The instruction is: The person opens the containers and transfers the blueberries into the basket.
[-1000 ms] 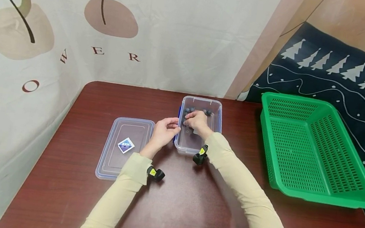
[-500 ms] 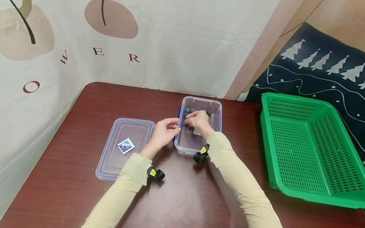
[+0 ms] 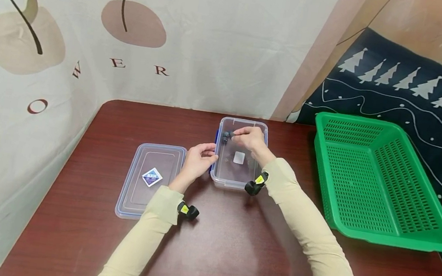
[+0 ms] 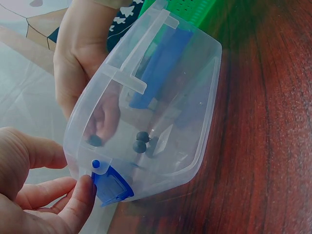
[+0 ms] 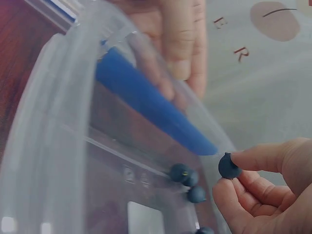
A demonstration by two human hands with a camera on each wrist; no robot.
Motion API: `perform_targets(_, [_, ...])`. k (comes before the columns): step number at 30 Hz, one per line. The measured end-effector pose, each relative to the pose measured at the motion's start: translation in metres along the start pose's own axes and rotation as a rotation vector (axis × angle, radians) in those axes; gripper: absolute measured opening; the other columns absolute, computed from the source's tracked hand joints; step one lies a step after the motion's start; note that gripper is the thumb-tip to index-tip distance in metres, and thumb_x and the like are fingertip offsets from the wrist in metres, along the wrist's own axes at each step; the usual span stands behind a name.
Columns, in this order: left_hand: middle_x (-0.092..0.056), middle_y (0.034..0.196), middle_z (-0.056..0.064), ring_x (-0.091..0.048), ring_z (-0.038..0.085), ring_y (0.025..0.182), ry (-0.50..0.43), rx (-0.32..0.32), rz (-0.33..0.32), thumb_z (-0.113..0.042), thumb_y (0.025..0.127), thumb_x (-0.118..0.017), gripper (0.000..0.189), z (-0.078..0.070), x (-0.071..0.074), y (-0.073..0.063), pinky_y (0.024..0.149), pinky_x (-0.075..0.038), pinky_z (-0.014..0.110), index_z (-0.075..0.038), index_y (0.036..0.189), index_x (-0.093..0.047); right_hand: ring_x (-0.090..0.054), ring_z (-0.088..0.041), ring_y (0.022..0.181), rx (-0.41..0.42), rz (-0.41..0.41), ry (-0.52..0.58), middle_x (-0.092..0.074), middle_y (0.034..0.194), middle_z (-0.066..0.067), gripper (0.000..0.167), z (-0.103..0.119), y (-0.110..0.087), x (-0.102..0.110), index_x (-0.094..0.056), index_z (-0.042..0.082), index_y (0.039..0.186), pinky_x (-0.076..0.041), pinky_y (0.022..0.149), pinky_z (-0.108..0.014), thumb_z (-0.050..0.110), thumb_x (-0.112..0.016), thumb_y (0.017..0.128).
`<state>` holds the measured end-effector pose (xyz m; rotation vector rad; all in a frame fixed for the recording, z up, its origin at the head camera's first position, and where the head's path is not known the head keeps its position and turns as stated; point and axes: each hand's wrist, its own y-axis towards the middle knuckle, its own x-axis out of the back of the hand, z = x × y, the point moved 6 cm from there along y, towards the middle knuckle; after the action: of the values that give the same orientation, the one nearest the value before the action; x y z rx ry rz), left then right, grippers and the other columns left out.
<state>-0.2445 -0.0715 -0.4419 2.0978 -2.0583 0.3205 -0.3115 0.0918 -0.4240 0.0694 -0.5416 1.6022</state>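
Note:
A clear plastic box (image 3: 230, 173) with blue side latches stands at the table's far middle. Over its far half, my right hand (image 3: 249, 137) pinches a blueberry (image 5: 228, 166) between thumb and fingertips, near rim height in the right wrist view. Several more blueberries (image 5: 179, 173) lie on the box floor toward its far end, close to a white square patch (image 3: 239, 157). Against the box's left wall rests my left hand (image 3: 198, 162), its fingers lightly bent; in the left wrist view one fingertip touches the blue latch (image 4: 112, 186).
Left of the box, a clear lid (image 3: 127, 200) with a diamond sticker lies flat on the brown table (image 3: 226, 255). On the right a big green basket (image 3: 376, 235) stands at the table's edge. A printed curtain (image 3: 222, 63) hangs behind.
From low inside the box, my right hand has moved up, back and to the right with a blueberry, uncovering the white patch. My left hand stays at the box's left wall.

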Motion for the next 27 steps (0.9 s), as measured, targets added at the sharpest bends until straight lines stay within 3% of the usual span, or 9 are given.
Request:
perform_targets(8, [-0.065,0.1,0.025,-0.064,0.032,0.091,0.0,-0.004,-0.006,0.004,0.081,-0.063,0.033,-0.002,0.0,-0.001,0.082,-0.055,0.032,0.009,0.114,-0.061,-0.06,-0.037,0.104,0.002,0.028,0.073,-0.06,0.116,-0.02,0.031,0.007,-0.006,0.02,-0.063,-0.008,0.111,-0.049,0.093,-0.041,0.002,-0.067,0.082])
perform_targets(14, [-0.065,0.1,0.026,-0.064,0.033,0.092,-0.009,-0.019,-0.006,0.005,0.08,-0.064,0.034,-0.001,0.0,-0.001,0.082,-0.055,0.032,0.01,0.113,-0.061,-0.062,-0.034,0.101,0.035,0.013,0.053,-0.059,0.117,-0.021,0.029,0.013,-0.012,0.042,-0.063,-0.007,0.11,-0.05,0.092,-0.04,0.001,-0.067,0.083])
perform_targets(27, [-0.065,0.1,0.025,-0.064,0.033,0.092,-0.002,-0.013,-0.004,0.004,0.081,-0.063,0.033,0.001,0.0,0.0,0.083,-0.054,0.034,0.009,0.114,-0.061,-0.058,-0.036,0.109,0.024,-0.021,0.018,-0.056,0.12,-0.021,0.032,0.007,-0.023,0.093,-0.059,-0.004,0.118,-0.046,0.097,-0.038,0.008,-0.063,0.088])
